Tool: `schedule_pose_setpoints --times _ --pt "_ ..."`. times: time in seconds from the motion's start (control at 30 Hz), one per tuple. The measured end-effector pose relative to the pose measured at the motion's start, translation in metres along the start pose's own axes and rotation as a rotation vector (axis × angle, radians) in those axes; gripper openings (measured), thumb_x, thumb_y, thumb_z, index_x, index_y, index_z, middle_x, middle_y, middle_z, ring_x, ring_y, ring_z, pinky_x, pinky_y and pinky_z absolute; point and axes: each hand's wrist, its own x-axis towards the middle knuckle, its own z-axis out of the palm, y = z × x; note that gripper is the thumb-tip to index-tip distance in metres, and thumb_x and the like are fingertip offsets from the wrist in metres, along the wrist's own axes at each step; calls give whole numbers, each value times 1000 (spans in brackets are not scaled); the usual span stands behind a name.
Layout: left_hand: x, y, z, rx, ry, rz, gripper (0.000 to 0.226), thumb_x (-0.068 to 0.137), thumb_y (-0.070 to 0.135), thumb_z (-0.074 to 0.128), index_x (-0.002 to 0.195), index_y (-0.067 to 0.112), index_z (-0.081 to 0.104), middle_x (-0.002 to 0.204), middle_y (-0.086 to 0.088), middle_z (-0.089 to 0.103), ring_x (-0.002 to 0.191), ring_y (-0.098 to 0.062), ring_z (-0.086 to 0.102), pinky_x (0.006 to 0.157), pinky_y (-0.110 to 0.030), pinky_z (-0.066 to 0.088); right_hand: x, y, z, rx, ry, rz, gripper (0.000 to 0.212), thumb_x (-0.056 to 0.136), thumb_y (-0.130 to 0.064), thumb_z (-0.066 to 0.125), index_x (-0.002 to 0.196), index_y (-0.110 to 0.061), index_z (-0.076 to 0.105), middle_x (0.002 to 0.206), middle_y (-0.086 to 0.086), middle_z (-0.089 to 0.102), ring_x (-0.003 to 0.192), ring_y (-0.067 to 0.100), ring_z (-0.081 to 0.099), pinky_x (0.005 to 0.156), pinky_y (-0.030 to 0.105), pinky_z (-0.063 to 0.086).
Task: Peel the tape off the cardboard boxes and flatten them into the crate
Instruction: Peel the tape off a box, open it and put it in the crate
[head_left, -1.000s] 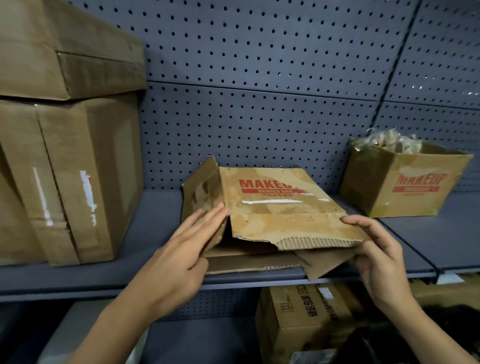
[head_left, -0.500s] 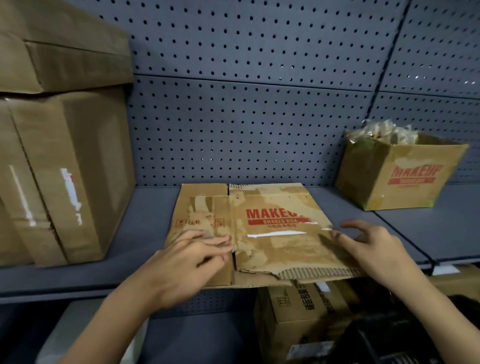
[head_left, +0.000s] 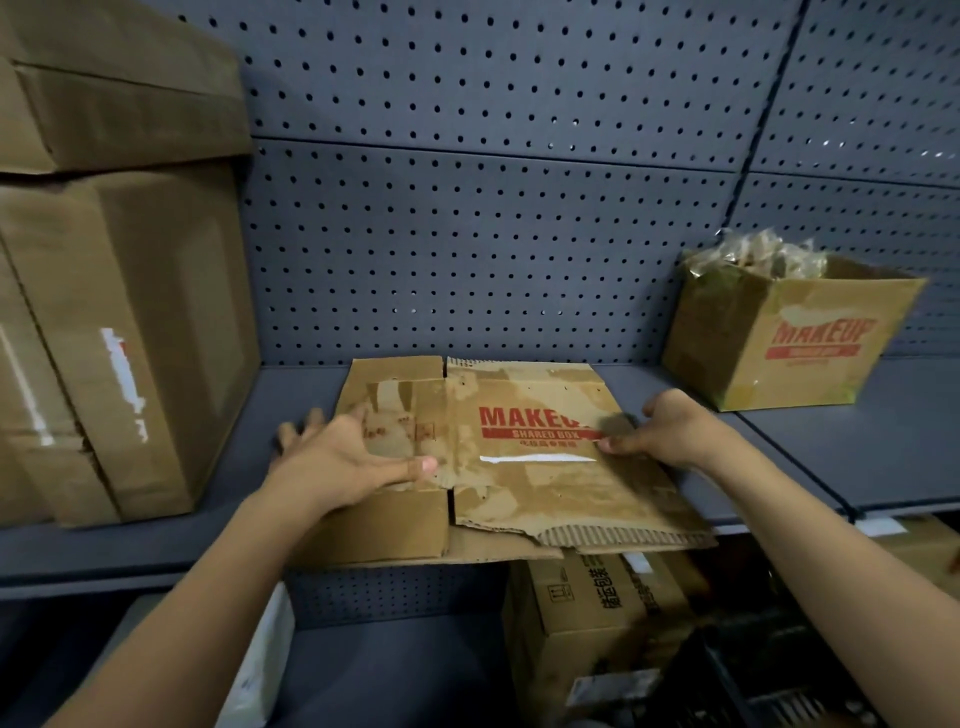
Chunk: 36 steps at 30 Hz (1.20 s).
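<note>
1. The left hand (head_left: 343, 462) lies flat, fingers spread, pressing the left panel of the flattened box (head_left: 550, 483)
2. The right hand (head_left: 675, 431) rests on the box's right side; its fingers are blurred, so I cannot tell whether they pinch or only press
3. The box lies on the grey shelf (head_left: 857, 452), near edge overhanging the front; a shiny tape strip (head_left: 537, 459) runs under its red print
4. At far right stands an open box (head_left: 800, 353) of crumpled wrap; large stacked boxes (head_left: 130, 338) stand left
</note>
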Motion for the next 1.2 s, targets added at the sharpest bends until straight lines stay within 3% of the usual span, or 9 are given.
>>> schedule_pose_setpoints --times 0.13,0.23,0.33,0.5,0.67,0.87,1.0,1.1,1.2 --pt "7 1 -4 -36 -27 15 146 29 101 52 155 34 23 161 -11 29 146 -42 17 117 -57 17 -4 -5 1 157 -40 2 41 68 -28 92 69 -4 59 62 -1 59 56 9 56 38 17 38" --pt "10 1 -6 -196 -10 28 137 35 88 76 152 36 28 156 -10 37 143 -40 26 117 -56 19 -13 -7 2 289 -62 1 31 71 -25 90 76 -3 68 68 0 65 57 10 62 41 20 39" --pt "2 -1 -1 -258 69 24 117 45 71 87 145 42 32 146 -12 41 135 -40 29 115 -54 20 -26 -2 2 512 -65 -27 20 79 -17 84 76 -6 68 70 -2 68 47 1 63 39 11 40" --pt "-28 7 -3 -360 299 198 115 45 58 94 141 46 31 142 -7 23 133 -37 28 117 -51 27 -57 17 -9 670 23 -101 25 79 -14 84 80 -11 59 60 -10 70 53 1 67 43 14 47" --pt "-54 48 0 -327 461 393 108 51 50 94 141 47 33 135 18 8 137 -33 19 118 -48 19 -95 57 -36 623 156 -174 29 78 -23 83 98 -20 62 80 -10 75 69 -1 71 48 13 50" --pt "-66 121 36 -316 321 528 112 56 51 92 149 47 29 143 17 1 139 -28 15 118 -48 20 -141 136 -69 418 286 37 64 75 -40 85 118 -12 46 109 4 64 93 21 67 68 39 56" --pt "-79 172 74 -307 237 682 109 55 56 90 147 51 31 138 24 2 138 -21 14 117 -43 19 -189 201 -92 359 304 92 113 61 -48 86 147 -40 13 136 6 51 109 28 63 89 51 56" --pt "-92 215 108 -272 183 797 108 56 58 89 146 52 30 141 22 1 136 -19 14 116 -44 20 -219 248 -97 369 296 205 126 69 -35 87 141 -64 -13 132 17 53 92 36 70 68 46 61" --pt "-102 257 144 -186 77 871 106 61 56 87 148 49 26 147 16 -3 139 -29 16 118 -52 22 -239 298 -85 395 293 293 127 78 -26 84 137 -69 -20 123 22 60 72 29 74 56 41 61"
